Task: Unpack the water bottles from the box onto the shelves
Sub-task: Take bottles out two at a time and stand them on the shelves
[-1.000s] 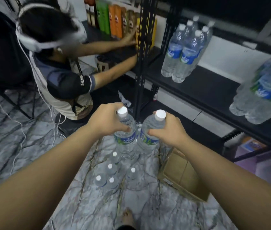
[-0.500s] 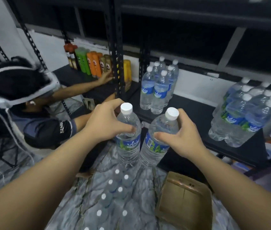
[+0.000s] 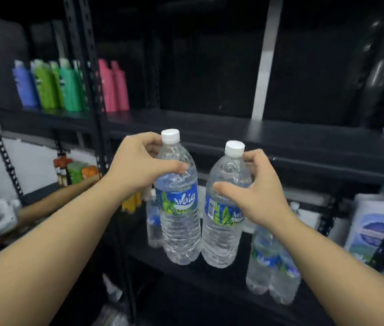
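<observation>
Black metal shelving (image 3: 280, 147) fills what we see from the head camera, with coloured bottles (image 3: 68, 90) blurred on the upper left shelf. We hold two water bottles upright and side by side in front of the shelves: our left hand (image 3: 136, 163) grips the left bottle (image 3: 179, 208) round its shoulder, our right hand (image 3: 256, 191) grips the right bottle (image 3: 223, 222) the same way. More water bottles (image 3: 273, 267) stand on the lower shelf (image 3: 209, 274) just beyond.
</observation>
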`<control>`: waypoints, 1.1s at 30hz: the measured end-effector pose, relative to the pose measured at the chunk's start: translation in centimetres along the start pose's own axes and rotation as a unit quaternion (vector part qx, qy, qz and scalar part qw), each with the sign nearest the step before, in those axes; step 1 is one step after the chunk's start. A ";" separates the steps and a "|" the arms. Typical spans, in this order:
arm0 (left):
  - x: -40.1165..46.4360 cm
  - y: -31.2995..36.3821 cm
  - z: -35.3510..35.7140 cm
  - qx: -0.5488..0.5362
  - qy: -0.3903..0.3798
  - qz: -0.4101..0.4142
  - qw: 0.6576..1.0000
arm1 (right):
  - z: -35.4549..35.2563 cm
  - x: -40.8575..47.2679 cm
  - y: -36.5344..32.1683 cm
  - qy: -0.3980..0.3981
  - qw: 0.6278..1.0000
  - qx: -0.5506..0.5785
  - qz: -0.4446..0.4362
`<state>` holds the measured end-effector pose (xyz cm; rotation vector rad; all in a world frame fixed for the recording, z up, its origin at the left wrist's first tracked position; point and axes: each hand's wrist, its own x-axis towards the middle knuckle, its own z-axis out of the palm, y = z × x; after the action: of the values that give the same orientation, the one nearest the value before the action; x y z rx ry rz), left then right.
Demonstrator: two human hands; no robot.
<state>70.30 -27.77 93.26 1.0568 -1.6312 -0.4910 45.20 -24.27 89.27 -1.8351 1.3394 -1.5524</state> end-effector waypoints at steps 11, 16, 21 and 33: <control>13.0 13.4 5.0 -0.063 -0.037 0.094 0.993 | -10.7 11.9 -7.4 0.117 0.990 0.003 -0.077; 18.5 15.8 6.7 -0.099 -0.045 0.102 0.989 | -13.8 16.8 -9.8 0.133 0.988 -0.011 -0.084; 24.2 17.0 8.0 -0.117 -0.052 0.113 0.985 | -15.2 21.4 -10.7 0.151 0.985 -0.007 -0.078; 30.7 13.1 12.5 -0.166 -0.090 0.109 0.976 | -14.5 26.2 -6.7 0.180 0.981 -0.040 -0.061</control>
<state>52.93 -48.97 116.08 0.5914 -1.7252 -0.6990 32.90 -39.17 113.17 -1.7701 1.4851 -1.9974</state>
